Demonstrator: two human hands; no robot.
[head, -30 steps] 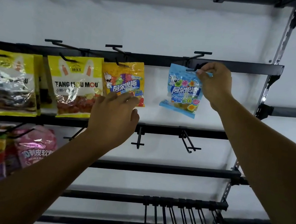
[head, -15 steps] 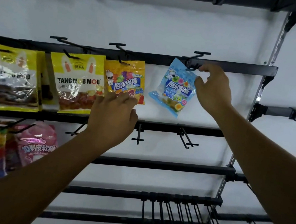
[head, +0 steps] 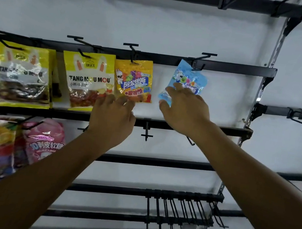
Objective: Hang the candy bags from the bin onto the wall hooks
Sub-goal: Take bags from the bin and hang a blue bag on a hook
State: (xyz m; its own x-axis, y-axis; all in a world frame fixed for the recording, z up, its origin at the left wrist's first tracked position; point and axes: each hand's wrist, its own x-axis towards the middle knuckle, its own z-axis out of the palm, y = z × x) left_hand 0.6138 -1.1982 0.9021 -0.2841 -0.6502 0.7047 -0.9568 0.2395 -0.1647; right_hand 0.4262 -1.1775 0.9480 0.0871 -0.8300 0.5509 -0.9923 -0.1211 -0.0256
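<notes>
A blue candy bag [head: 190, 76] hangs tilted on the wall, its top just left of a black hook [head: 201, 62]. Whether the hook passes through its hole I cannot tell. My right hand [head: 185, 112] covers the bag's lower part, with the thumb under its bottom left corner and the fingers on its front. To the left an orange candy bag [head: 134, 78] hangs from another hook [head: 131, 49]. My left hand [head: 113, 117] is below it with fingers spread, the fingertips at the bag's bottom edge. No bin is in view.
Yellow TANG MOU MOU bags [head: 87, 78] fill the hooks at the left, with pink and mixed bags [head: 43, 140] one rail lower. Bare hooks [head: 146, 131] stick out of the rail under my hands, and several more [head: 180, 214] lower right. A metal upright [head: 253, 110] ends the rails.
My right hand has dropped from the blue bag's top at the hook to its lower part, and the bag has tilted. My left hand has stayed under the orange bag.
</notes>
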